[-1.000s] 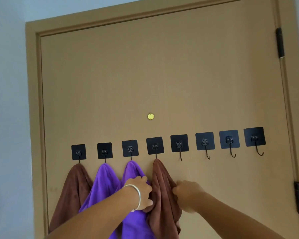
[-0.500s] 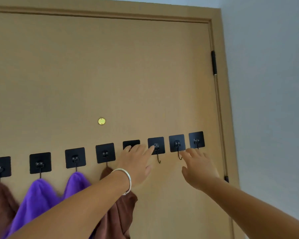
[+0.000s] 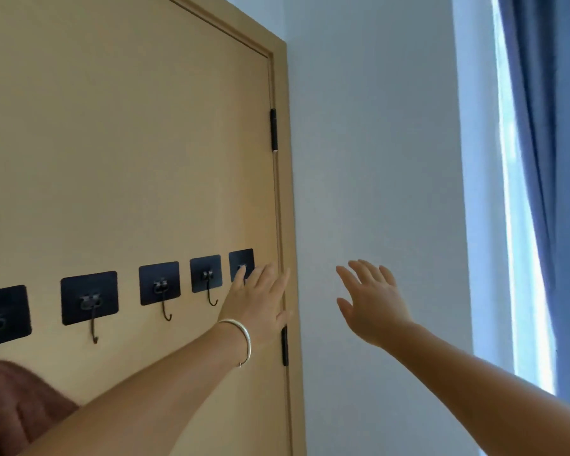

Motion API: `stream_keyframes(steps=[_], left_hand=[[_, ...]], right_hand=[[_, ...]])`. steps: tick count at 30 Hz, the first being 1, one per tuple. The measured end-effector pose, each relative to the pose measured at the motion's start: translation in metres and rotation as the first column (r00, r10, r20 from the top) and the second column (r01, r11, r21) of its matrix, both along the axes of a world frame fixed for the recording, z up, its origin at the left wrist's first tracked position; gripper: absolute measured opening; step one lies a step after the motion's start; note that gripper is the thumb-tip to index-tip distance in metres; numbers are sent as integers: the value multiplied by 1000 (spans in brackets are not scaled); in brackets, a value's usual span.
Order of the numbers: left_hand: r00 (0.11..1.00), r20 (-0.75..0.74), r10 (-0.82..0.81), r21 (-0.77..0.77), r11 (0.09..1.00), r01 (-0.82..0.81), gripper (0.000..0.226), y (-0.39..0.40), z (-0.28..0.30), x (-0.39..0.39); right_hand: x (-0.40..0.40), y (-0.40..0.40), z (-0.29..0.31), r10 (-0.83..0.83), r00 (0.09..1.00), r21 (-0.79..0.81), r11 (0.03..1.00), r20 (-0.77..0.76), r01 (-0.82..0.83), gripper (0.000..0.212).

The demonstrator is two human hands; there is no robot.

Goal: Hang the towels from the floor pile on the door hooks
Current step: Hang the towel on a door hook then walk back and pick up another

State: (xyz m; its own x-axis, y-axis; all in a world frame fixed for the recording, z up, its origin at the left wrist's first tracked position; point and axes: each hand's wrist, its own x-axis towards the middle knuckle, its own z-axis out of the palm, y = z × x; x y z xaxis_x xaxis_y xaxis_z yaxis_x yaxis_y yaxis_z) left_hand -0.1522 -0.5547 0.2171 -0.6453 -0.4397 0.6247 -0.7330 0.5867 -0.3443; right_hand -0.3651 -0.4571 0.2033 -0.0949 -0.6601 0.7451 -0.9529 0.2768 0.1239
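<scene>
Both hands [image 3: 260, 301] swept right; brown towel [image 3: 17, 399] hangs vertical.

I can read no words, numbers, brand marks or signs anywhere. The black hook plates [image 3: 159, 283] just beside my left fingers [image 3: 244, 274] are plain, the door [image 3: 129, 143] bears no label, and the bare wall [image 3: 369, 159] beyond my right fingers [image 3: 359, 269] carries no writing either.
</scene>
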Motion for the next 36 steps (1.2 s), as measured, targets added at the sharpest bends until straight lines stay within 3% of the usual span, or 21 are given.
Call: stream_keyframes(steps=[8, 17, 23, 32, 36], left_hand=[[954, -23, -299, 101, 949, 300, 70, 39, -26, -69], [775, 19, -631, 168, 766, 620, 69, 156, -75, -151], [602, 22, -798, 213, 592, 777, 69, 260, -92, -193], [298, 29, -954, 336, 290, 896, 68, 445, -120, -225], [149, 25, -989, 347, 148, 926, 68, 543, -131, -224]], right_hand=[[-19, 121, -18, -305, 952, 19, 952, 35, 305, 59], [-12, 284, -71, -640, 754, 126, 768, 148, 628, 56], [0, 391, -91, -793, 570, 121, 601, 215, 790, 56], [51, 562, -135, -915, 208, 121, 263, 345, 957, 54], [87, 648, -150, -916, 4, 145, 68, 402, 987, 50]])
